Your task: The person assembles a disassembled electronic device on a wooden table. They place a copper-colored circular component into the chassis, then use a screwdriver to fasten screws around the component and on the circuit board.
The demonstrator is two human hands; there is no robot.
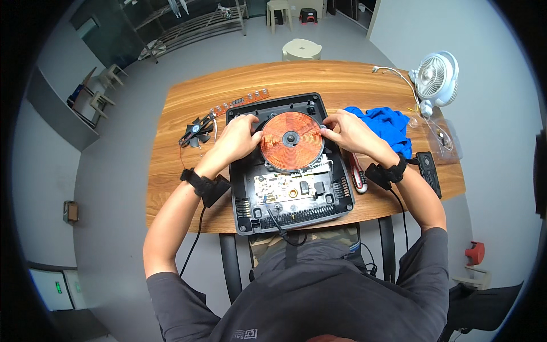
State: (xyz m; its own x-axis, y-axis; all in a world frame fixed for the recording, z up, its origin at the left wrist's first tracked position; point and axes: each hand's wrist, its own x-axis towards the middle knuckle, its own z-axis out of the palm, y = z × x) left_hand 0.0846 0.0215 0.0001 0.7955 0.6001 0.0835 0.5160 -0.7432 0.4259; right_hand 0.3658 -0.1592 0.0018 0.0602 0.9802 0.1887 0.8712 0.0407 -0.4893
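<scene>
A round copper induction coil (278, 149) with a dark hub sits in the upper part of an open black cooker housing (238, 188). My left hand (239, 137) grips the coil's left edge, its fingers curled over the housing. On the opposite side, my right hand (348, 132) pinches the coil's right rim with thumb and fingers; some fingertips are hidden. Below the coil, a circuit board (279, 188) lies in the housing. A black cord (280, 227) comes out at the near edge. Whether the coil is lifted or resting, I cannot tell.
Left of the housing lie a small black fan (198, 132) and an orange button board (242, 101). To the right are a blue cloth (387, 128), a red-and-white tool (359, 175), a black case (428, 174), a clear plastic box (445, 142) and a white desk fan (436, 77).
</scene>
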